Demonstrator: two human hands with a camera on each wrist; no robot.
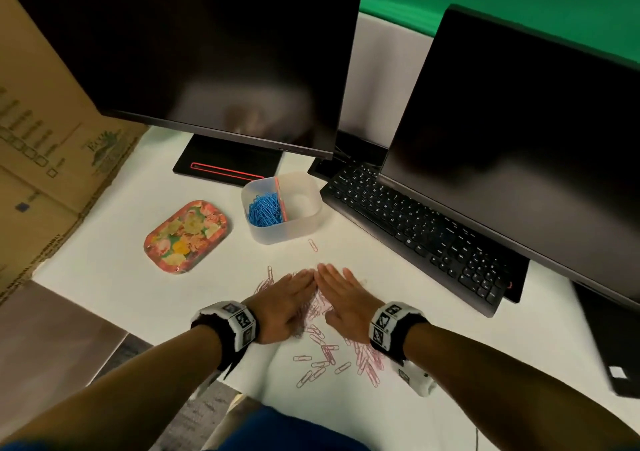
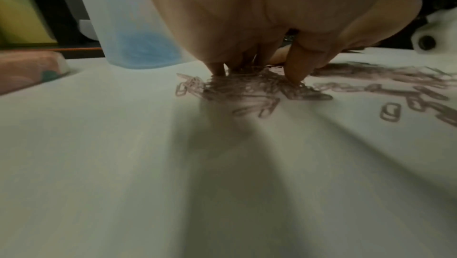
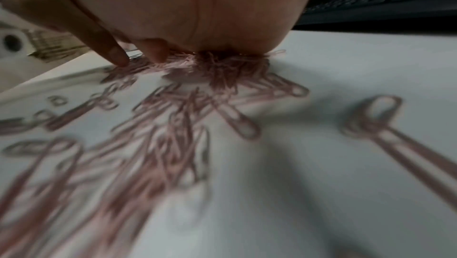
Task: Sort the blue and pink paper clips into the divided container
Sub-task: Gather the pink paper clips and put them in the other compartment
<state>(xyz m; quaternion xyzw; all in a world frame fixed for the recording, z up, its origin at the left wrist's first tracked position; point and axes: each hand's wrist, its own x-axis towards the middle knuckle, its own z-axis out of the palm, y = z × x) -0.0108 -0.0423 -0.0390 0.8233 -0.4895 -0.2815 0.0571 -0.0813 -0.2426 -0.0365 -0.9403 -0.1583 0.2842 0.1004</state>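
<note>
Both hands (image 1: 313,298) lay flat, fingers straight, herding pink clips (image 1: 323,350); probably best to sweep slowly so none escaped.

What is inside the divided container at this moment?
The divided container holds blue paper clips in its left compartment. The right compartment looks empty, though its near wall hides part of the floor.

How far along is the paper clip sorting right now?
Done: blue clips sit in the container's left half. In hand: left hand and right hand rake pink clips together on the table. Left: the right half holds no pink clips.
</note>
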